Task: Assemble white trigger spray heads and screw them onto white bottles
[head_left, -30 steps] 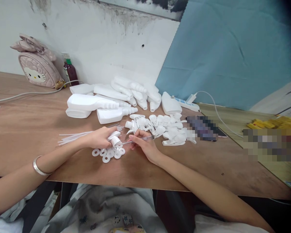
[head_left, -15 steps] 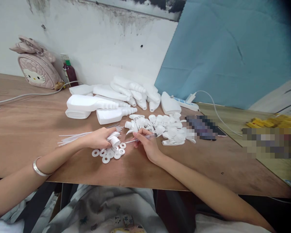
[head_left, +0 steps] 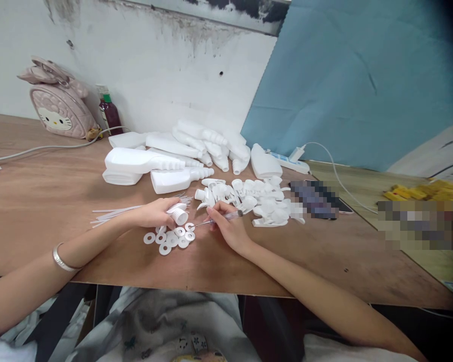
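Note:
My left hand [head_left: 159, 213] is closed around a white trigger spray head [head_left: 179, 216], its ribbed cap facing me. In my right hand [head_left: 226, 226] is a thin pick with a clear handle [head_left: 230, 216], pinched between thumb and fingers. The pick's narrow tip points left and reaches a white ring washer [head_left: 189, 227]; whether it is inside the hole I cannot tell. Several more flat washers [head_left: 165, 248] lie loosely heaped below the spray head. Thin white tubes [head_left: 115, 214] stick out from behind my left wrist.
White bottles [head_left: 136, 160] lie piled towards the wall. Several loose spray heads [head_left: 274, 210] are heaped right of centre, beside a dark, partly blurred phone [head_left: 313, 198]. A power strip [head_left: 287, 161], a pink bag [head_left: 60, 110] and a dark bottle [head_left: 109, 113] stand at the back.
The pick's tip has shifted slightly right and down, over a washer at the heap's edge. The spray head in my left hand has lifted and turned a little.

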Demonstrator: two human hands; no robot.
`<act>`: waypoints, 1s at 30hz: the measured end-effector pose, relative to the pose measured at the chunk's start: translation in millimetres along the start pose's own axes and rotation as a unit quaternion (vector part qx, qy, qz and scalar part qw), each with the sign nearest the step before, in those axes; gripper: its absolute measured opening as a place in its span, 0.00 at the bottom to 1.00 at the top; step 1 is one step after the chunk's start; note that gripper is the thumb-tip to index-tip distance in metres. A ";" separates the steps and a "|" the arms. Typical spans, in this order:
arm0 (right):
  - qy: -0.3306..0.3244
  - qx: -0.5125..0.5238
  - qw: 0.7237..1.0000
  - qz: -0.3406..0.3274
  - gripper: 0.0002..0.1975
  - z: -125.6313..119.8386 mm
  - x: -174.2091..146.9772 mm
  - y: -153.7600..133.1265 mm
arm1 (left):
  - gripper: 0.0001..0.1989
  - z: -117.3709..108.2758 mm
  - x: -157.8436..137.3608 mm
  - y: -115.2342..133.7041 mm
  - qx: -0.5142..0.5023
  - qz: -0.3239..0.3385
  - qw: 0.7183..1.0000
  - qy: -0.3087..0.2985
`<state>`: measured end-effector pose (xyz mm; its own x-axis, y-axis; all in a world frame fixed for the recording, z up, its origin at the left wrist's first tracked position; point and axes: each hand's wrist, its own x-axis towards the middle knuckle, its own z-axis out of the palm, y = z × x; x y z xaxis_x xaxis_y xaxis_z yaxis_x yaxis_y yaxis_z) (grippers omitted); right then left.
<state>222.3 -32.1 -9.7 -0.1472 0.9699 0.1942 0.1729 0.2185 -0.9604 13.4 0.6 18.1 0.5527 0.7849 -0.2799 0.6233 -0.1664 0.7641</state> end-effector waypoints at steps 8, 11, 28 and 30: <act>-0.112 0.023 0.993 0.006 0.13 4.1 -5.1 0.5 | 0.18 4.7 5.4 -3.8 -0.085 -0.015 0.996 0.018; -0.092 0.026 0.995 -0.004 0.13 4.0 -5.8 0.5 | 0.17 5.7 6.7 -5.9 -0.105 -0.021 0.994 0.027; -0.041 -0.032 0.994 -0.098 0.06 0.5 -13.3 -1.2 | 0.19 6.8 5.0 -2.6 -0.182 0.049 0.982 -0.011; -0.060 -0.098 0.982 -0.149 0.04 0.5 -14.8 -0.6 | 0.19 5.9 3.9 -1.8 -0.208 0.065 0.976 -0.030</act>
<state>223.8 -46.6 -12.1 -0.3309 0.8424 0.4253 0.2878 0.5193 -0.8047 17.7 0.5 12.2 0.6519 0.7343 -0.1894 0.2748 0.0040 0.9615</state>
